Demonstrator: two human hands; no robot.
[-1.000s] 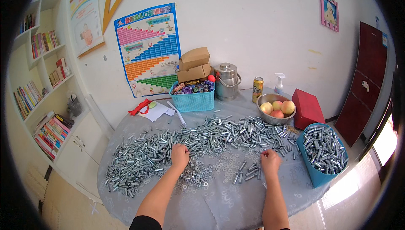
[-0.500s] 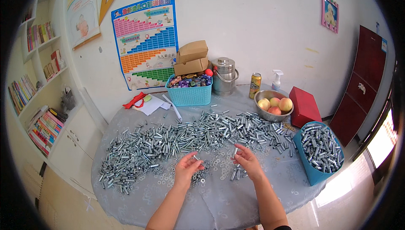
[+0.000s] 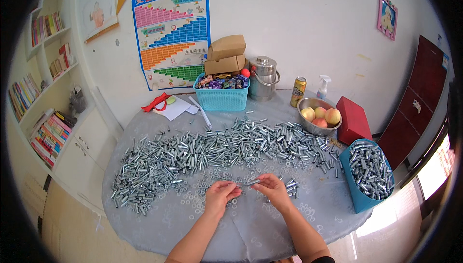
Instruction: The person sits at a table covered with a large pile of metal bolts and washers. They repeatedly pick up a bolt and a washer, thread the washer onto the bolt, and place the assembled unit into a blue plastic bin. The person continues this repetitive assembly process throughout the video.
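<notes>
My left hand (image 3: 223, 196) is closed, with thumb and fingertips pinching a thin silvery metal rod (image 3: 241, 185). My right hand (image 3: 272, 189) pinches a thicker silvery metal sleeve (image 3: 252, 182), held nearly level. The two pieces meet end to end between my hands; whether one sits inside the other I cannot tell. Beyond my hands a wide heap of metal sleeves and rods (image 3: 193, 149) spreads across the table. Loose washers (image 3: 193, 200) lie around my left hand. Beside my right hand is a small group of metal sleeves (image 3: 292, 186).
A blue bin (image 3: 354, 186) full of metal sleeves stands at the right edge of the grey-covered table (image 3: 202, 236). Farther back are a fruit bowl (image 3: 313, 127), a red box (image 3: 353, 120), a can (image 3: 298, 91), a spray bottle (image 3: 323, 87), a steel pot (image 3: 263, 82) and a turquoise basket (image 3: 222, 99).
My hands have come together from apart, so the rod and the sleeve now meet. The sleeve has turned from upright to nearly level. The whole view has shifted slightly.
</notes>
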